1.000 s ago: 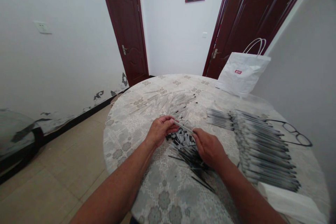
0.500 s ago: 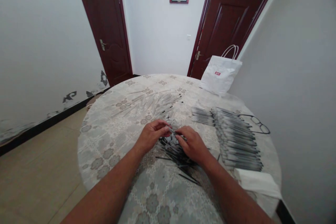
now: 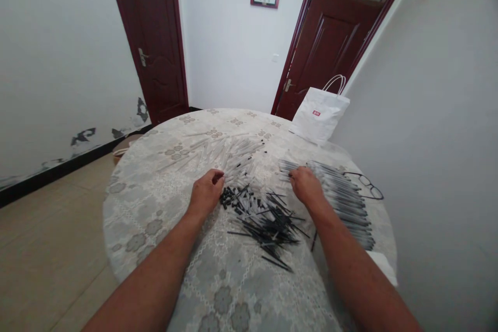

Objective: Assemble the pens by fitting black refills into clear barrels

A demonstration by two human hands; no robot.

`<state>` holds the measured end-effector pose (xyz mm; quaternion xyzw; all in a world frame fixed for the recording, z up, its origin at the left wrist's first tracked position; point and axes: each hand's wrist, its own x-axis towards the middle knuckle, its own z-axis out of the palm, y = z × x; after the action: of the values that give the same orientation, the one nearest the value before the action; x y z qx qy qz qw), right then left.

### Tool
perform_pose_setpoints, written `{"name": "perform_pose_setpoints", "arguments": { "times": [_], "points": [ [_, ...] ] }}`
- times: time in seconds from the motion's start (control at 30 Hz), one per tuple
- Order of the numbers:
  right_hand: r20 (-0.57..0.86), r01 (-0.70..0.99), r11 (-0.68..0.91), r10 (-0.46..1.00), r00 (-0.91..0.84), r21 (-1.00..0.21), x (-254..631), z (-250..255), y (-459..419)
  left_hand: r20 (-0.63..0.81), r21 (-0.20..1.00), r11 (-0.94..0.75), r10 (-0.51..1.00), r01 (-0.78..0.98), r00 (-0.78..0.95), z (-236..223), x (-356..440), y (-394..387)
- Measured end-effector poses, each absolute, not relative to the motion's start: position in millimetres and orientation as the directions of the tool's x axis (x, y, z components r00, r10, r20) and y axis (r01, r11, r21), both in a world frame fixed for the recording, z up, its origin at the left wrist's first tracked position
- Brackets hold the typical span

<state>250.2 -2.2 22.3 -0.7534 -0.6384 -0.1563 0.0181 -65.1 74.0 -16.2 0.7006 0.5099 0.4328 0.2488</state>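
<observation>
My left hand [image 3: 207, 192] is by the near left edge of a loose pile of clear pen barrels [image 3: 233, 153], beside small black end plugs [image 3: 226, 198]. Its fingers are curled with the tips together; whatever they may hold is too small to make out. Farther right, my right hand [image 3: 308, 185] is closed at a short row of assembled pens [image 3: 287, 166], pinching what looks like a pen there. Between my forearms lies a heap of dark, thin refills [image 3: 268, 225], with small clear and black pen parts [image 3: 249, 201] just beyond.
A long stack of finished pens [image 3: 352, 212] lies on the right, partly behind my right forearm. Eyeglasses [image 3: 369, 185] rest beside it, and a white paper bag [image 3: 321, 114] stands at the back right. A patterned cloth [image 3: 151, 233] covers the round table.
My hands, together over the small parts with a pen between them, have separated. The right moved right to the pen row; the left moved left to the plugs. The view shifted slightly.
</observation>
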Motion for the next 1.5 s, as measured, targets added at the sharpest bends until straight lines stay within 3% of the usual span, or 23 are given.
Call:
{"name": "perform_pose_setpoints", "arguments": {
  "times": [0.23,0.63,0.9,1.03,1.23,1.5],
  "points": [
    [0.209,0.95,-0.238,0.958,0.195,0.201,259.9,-16.1,3.1,0.341,0.63,-0.42,0.905,0.653,0.253,-33.2,-63.9,79.6],
    [0.245,0.936,-0.307,0.934,0.262,0.17,261.6,-28.8,4.5,0.343,0.548,-0.412,0.904,0.728,0.254,-40.6,-67.1,83.2],
    [0.224,0.927,-0.356,0.919,0.325,0.115,255.5,-10.5,-1.2,0.317,0.493,-0.41,0.906,0.767,0.281,-44.6,-64.2,82.0],
    [0.229,0.961,-0.277,0.936,0.268,0.009,247.1,6.7,-15.9,0.32,0.499,-0.398,0.91,0.77,0.263,-46.5,-64.2,85.7],
    [0.453,0.988,-0.084,0.882,0.133,-0.127,223.3,9.9,-43.5,0.278,0.485,-0.332,0.936,0.809,0.218,-32.6,-56.0,97.7],
    [0.524,0.993,0.011,0.85,0.054,-0.121,215.4,-6.3,-44.3,0.157,0.365,-0.249,0.966,0.897,0.204,-16.9,-33.9,123.1]
  ]
}}
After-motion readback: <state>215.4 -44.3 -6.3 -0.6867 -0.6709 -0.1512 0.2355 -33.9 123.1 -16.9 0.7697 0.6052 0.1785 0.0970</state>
